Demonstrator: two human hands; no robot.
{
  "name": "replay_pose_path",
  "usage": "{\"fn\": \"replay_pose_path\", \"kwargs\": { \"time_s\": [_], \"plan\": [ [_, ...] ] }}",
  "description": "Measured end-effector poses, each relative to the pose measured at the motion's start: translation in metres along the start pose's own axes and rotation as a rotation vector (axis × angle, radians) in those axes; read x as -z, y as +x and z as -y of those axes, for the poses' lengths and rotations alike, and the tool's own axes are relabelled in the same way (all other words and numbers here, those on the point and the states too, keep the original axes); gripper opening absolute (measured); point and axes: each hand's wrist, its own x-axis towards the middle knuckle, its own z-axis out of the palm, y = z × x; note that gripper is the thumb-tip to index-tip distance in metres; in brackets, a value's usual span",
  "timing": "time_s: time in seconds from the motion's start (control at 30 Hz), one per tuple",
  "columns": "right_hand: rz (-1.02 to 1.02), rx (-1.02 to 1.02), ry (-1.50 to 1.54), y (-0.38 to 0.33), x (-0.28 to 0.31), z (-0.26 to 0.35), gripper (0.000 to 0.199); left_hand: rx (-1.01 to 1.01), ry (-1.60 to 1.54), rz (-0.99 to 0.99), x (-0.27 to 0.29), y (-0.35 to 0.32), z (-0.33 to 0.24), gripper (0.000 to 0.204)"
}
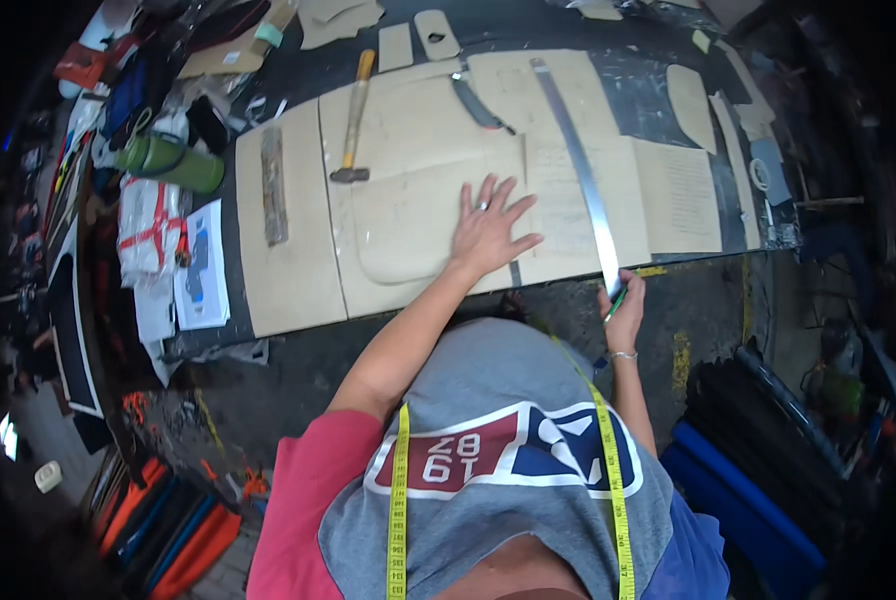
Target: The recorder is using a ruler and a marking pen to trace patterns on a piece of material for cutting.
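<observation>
Wears a grey shirt (478, 365) nearest the camera, with a yellow measuring tape (398, 500) hung down both sides of the chest, nearer the body than the fingers. Stands against a dark work table (658, 105), reaching well beyond the fingertips. Has brown cardboard panels (418, 140) spread over it, under the left palm and out to either side. Rests the left hand (484, 238) flat there, fingers splayed apart, gripping nothing. Has a steel ruler (585, 175) lying right of those fingers, with its near end at the right hand (623, 312). Has a hammer (356, 115) beyond and left of the left fingers, and a curved, dark-handled tool (477, 104) straight ahead of them. Clasps what looks like a green pen (616, 303) between right thumb and fingers; cannot tell whether also pinching the ruler. Seems to be at the step of placing the ruler across the cardboard. Probably calls next for steadying the ruler and freeing the pen tip beside its edge.
</observation>
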Motion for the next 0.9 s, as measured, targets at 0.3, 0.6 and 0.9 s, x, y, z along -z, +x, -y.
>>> {"fn": "replay_pose_path", "kwargs": {
  "time_s": [0.3, 0.6, 0.9],
  "plan": [
    [0.041, -0.080, -0.052, -0.002, 0.011, 0.004, 0.044, -0.022, -0.002, 0.031, 0.003, 0.002, -0.008, 0.076],
    [0.072, -0.146, -0.043, -0.003, 0.020, 0.011, 0.052, -0.042, 0.012, 0.035, 0.001, 0.005, -0.007, 0.075],
    [0.152, -0.224, -0.056, 0.000, 0.023, 0.014, 0.056, -0.030, 0.032, 0.043, 0.004, 0.005, -0.010, 0.074]
  ]
}}
